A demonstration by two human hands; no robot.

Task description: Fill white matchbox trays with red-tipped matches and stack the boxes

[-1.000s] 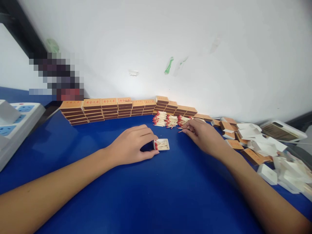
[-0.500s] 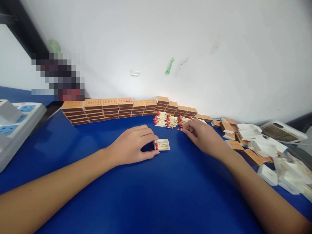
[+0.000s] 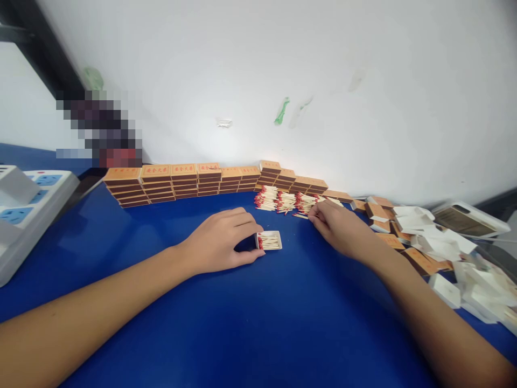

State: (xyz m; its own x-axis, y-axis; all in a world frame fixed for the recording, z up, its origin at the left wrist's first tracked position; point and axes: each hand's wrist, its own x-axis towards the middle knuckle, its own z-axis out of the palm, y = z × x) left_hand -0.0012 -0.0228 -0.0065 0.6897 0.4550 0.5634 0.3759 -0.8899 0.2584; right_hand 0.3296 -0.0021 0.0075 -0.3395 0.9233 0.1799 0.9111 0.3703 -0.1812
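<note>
My left hand [image 3: 226, 241] grips the left end of a small white matchbox tray [image 3: 279, 247] between thumb and fingers. Matches [image 3: 269, 240] with red heads partly fill the tray, their heads toward my left hand. My right hand [image 3: 339, 229] is pinched closed at the near edge of the loose matches, its fingertips on the end of a match [image 3: 301, 216] lying on the table; whether it holds more is hidden. Loose red-tipped matches [image 3: 286, 201] lie in several small piles, the rightmost partly covered by my right hand.
Orange matchboxes [image 3: 183, 171] stand stacked in a row along the white wall [image 3: 242, 64]. White empty trays [image 3: 434, 243] and box sleeves [image 3: 420, 261] are heaped at right on the blue table [image 3: 242, 323]. A power strip [image 3: 48, 199] sits at left; a pixelated patch blurs the area behind it.
My right hand has shifted slightly to the right along the near edge of the match piles, still pinched. My left hand and the tray stay in place.
</note>
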